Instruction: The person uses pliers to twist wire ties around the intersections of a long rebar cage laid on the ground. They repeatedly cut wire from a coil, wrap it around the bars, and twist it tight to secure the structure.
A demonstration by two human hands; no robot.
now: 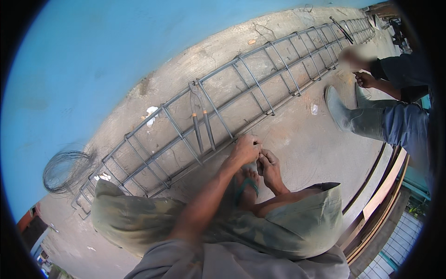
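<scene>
- One long cage of steel bars [216,110], lying slantwise on the floor [302,121], beside a blue wall [93,69] and just beyond both hands. Keep it steady; avoid leaning on it.
- One loose coil of thin wire [50,173], near the cage's left end. Best kept untangled.
- One pair of pincers [208,128], dark-handled, resting across the cage bars, touched by neither hand. Best left there within easy reach, handles toward the body, during this fine fingertip work.
- One left hand [246,149], curled and nearly closed, beside the near-side bar; impossible to tell touching from mere overlap.
- One right hand [271,167], with thumb and forefinger pinched nearly closed against the left fingertips. For good control, pinch lightly and brace hand against hand.
- Perhaps something very thin between the fingertips; too small to tell what, or whether truly held.
</scene>
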